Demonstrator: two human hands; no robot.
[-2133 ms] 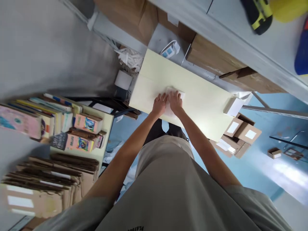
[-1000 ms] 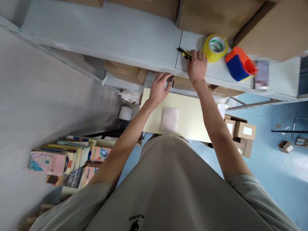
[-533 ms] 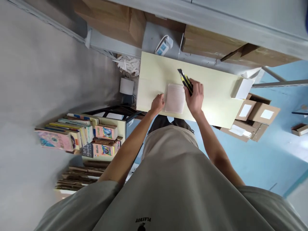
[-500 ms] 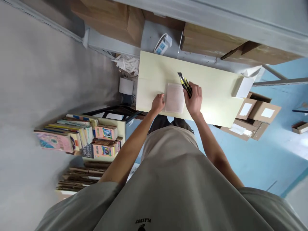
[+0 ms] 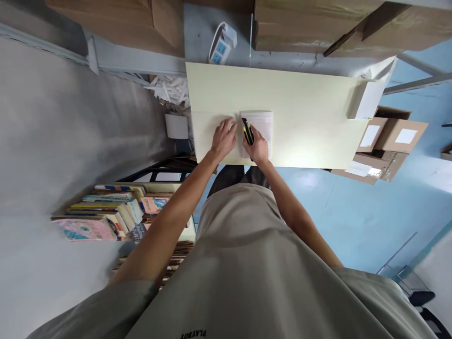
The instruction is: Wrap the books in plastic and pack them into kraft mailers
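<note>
"On the counter [image 5: 307,117], where's the packet, and what have your hands got?"

"Pale flat packet [image 5: 265,123], faint print, lying by the near edge, left of middle. My right hand [image 5: 257,147] has the black-and-yellow cutter [image 5: 247,134] in its grip, over the packet's left side, nose pointing far and slightly left. My left hand [image 5: 224,139] is holding nothing: fingers loosely bent, just left of the packet, small gap between."

"Blade on the surface?"

"Can't tell from above. Can't tell how far it's out either, or whether my left fingertips rest on the counter."

"So what's good practice, if you're lining up on that left edge?"

"My call: least blade that does the job, low angle, light pressure. Lead with the tip at the margin, not into the printed face. Packet looks thin, so a deep stroke could mark the sheets or the counter."

"And the left?"

"Unloaded, it's no use as a clamp. I'd want it flat on the packet, clear of the blade's line and never ahead of the tip. Right now the nose points close to those fingers; that's the main risk I see."

"Anything in the way?"

"Not close. White box [image 5: 368,100] is at the counter's right end, power strip [image 5: 219,52] past the far edge on the left. Both well apart from the cutter."
</note>
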